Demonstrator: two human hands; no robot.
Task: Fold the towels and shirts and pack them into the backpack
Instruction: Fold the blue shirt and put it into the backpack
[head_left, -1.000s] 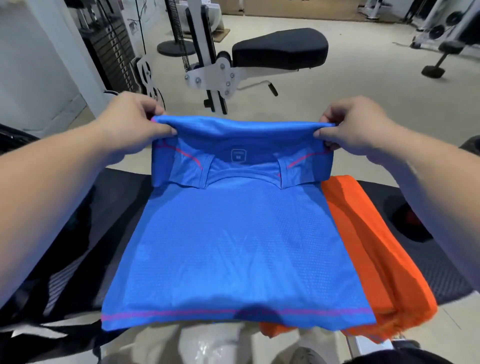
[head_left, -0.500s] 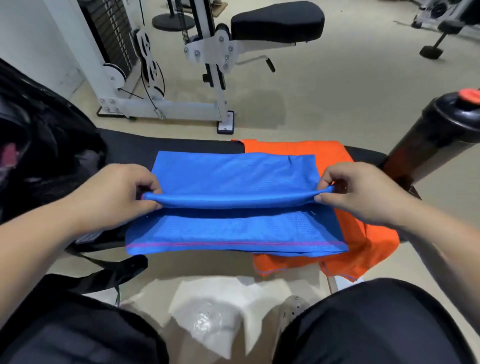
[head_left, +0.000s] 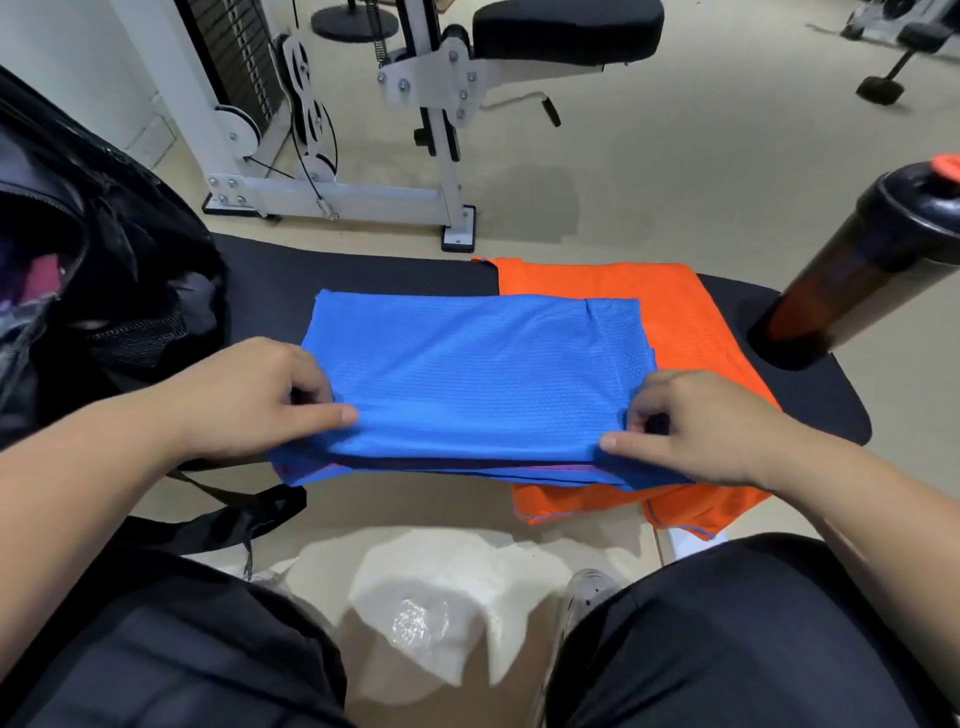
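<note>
The blue mesh shirt (head_left: 478, 374), raised a moment ago, now lies folded over, left hand (head_left: 249, 400) and right hand (head_left: 696, 426) pinching its six-o'clock corners, seemingly near packing.

A folded blue shirt (head_left: 478, 374) lies across the middle of the black bench (head_left: 363, 270), its near edge reaching just past the bench's near edge. The left hand (head_left: 249, 400) pinches the shirt's near left corner, thumb on top. The right hand (head_left: 701, 426) pinches the near right corner the same way. The shirt's right part overlaps an orange garment (head_left: 696, 322), which lies toward the bench's right end and droops over the near edge. A dark bottle (head_left: 852, 275) with an orange cap stands at the right end. A black backpack (head_left: 104, 260) sits at the left end. A white weight machine (head_left: 332, 156) stands beyond the far edge.
</note>
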